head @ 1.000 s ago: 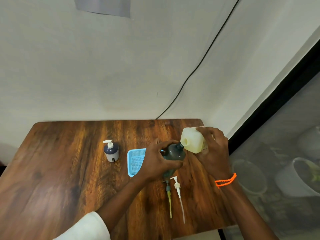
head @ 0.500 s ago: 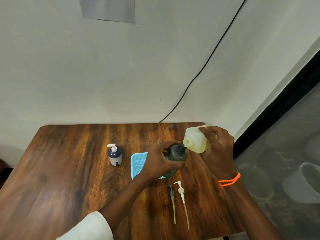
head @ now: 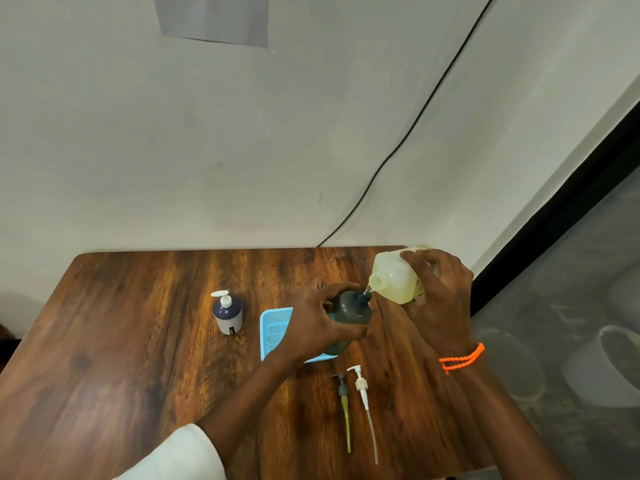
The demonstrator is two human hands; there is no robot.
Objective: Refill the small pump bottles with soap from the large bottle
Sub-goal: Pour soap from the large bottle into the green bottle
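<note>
My right hand [head: 440,299] grips the large pale yellow soap bottle [head: 394,282], tilted with its open spout down to the left. A thin stream runs from the spout into the neck of a small dark green bottle [head: 351,308]. My left hand [head: 311,327] holds that green bottle from its left side, just over the blue tray [head: 273,327]. Two removed pumps lie on the table in front: a dark green pump [head: 343,400] and a white pump [head: 363,393]. A dark blue pump bottle [head: 227,312] with a white pump stands to the left.
The wooden table [head: 121,358] ends just right of my right hand, against a dark frame and mesh screen [head: 571,271]. A black cable [head: 408,133] runs down the wall behind. Pale buckets show through the mesh at the right.
The large bottle has tipped further, and soap now runs from its spout into the green bottle's neck. My head has tilted, so everything sits lower in view.
</note>
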